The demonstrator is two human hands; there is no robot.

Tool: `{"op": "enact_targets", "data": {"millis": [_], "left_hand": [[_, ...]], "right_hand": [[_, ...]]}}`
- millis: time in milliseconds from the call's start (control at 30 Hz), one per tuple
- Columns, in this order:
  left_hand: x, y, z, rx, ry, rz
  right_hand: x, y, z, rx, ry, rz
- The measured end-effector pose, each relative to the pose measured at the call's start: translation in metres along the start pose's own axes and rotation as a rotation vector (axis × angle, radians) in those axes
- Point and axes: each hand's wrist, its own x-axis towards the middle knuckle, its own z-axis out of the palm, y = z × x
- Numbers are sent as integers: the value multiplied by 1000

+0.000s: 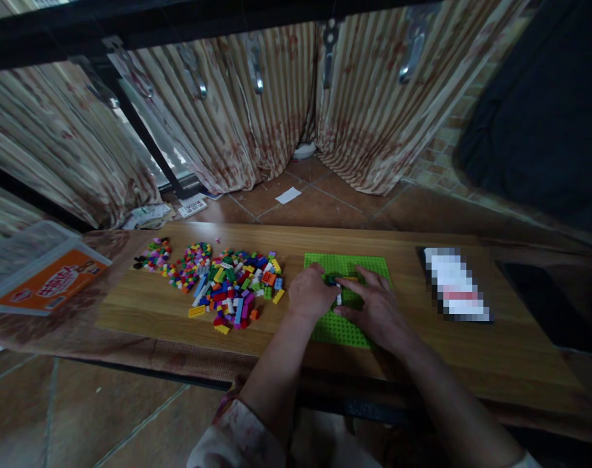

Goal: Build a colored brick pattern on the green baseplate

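Note:
A green studded baseplate (344, 335) lies on the wooden board, with a few small bricks on its middle. My left hand (311, 294) rests over its left half with the fingers curled in, their tips at these bricks; what they pinch, if anything, is hidden. From the right, my right hand (379, 311) reaches over the plate, index finger and thumb stretched out and apart around the bricks. Between the two hands a small white brick (339, 299) shows. Dark and yellow pieces just beyond it are partly covered by fingers.
Left of the plate spreads a heap of mixed toy bricks (237, 283), with smaller pieces (191, 260) beyond. A clear plastic box (37, 273) with an orange label stands far left. To the right lie a blurred-out device (456, 286) and a dark flat object (544, 302).

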Motion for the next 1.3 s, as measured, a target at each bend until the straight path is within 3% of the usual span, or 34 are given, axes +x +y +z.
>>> {"op": "enact_targets", "data": {"millis": [333,1067,1167,1300], "left_hand": [[3,0,-2,3,-21,-7],[4,-1,2,59,-23,13],[2,-2,1,55,-30,38],[2,-4,-5,-60,-16,83]], "right_hand": [[3,12,-13,160,-67,81],[0,0,3,49,35,73],[2,3,-2,116,13,78],[5,12,-18,382,15,110]]}}
